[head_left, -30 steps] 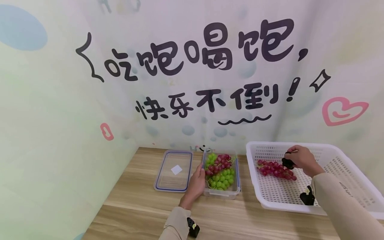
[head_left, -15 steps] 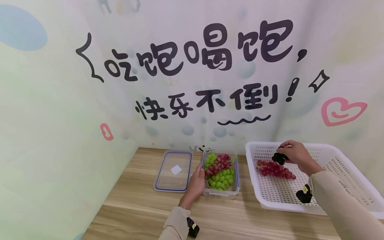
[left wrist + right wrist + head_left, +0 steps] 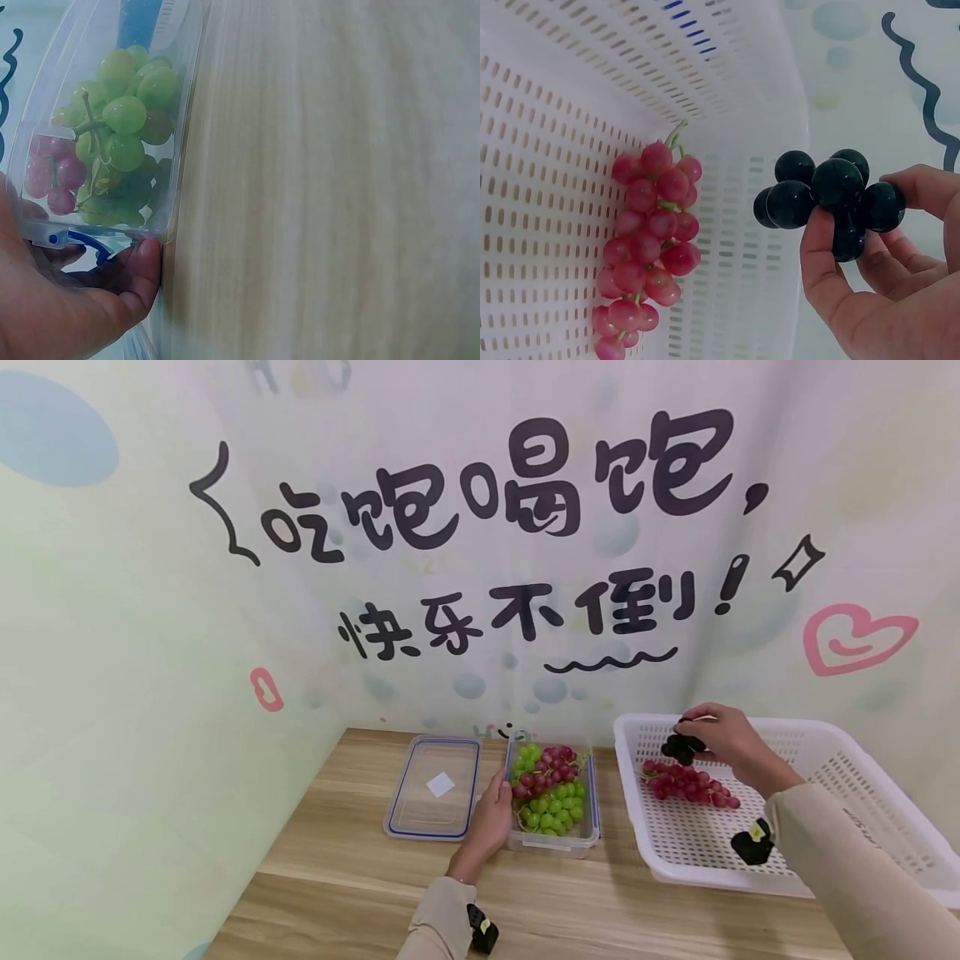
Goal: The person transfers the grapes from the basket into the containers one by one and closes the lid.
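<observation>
My right hand pinches a small bunch of black grapes between thumb and fingers. In the head view it is over the back left part of a white slotted basket. Below it in the basket lies a bunch of red grapes. My left hand holds the left side of a clear plastic food container, fingers curled by a blue-edged latch in the left wrist view. Inside the container are green grapes with red grapes across them.
A clear lid with a blue seal and a white square label lies left of the container. The wood-grain table ends at a printed wall sheet behind. The basket's left rim rises between the black grapes and the container.
My right hand has moved left and slightly up with the black grapes, passing over the red bunch toward the basket's left rim. My left hand and the container have stayed put.
</observation>
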Demonstrator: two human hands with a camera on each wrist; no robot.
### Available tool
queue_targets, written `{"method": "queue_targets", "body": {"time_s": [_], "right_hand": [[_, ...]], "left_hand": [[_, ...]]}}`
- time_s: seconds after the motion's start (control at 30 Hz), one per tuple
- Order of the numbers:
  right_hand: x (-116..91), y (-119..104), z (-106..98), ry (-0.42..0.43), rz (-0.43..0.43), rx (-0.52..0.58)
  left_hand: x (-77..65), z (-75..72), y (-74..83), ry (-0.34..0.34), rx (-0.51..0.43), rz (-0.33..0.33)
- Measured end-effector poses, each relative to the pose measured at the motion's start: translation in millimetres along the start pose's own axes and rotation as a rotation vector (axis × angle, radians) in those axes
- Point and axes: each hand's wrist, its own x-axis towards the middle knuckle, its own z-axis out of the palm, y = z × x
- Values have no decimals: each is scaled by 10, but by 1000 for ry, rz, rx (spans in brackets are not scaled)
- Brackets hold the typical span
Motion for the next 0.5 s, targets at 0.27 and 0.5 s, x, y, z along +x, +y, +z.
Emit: {"method": "queue_targets", "body": {"time_s": [0.27,0.5], "right_hand": [[-15,-98,90,-33,-4,32],[-12,-164,156,-53,-13,62]], "left_hand": [[-3,-4,8,4,3,-3],[-7,-8,21,-8,-16,-17]]}}
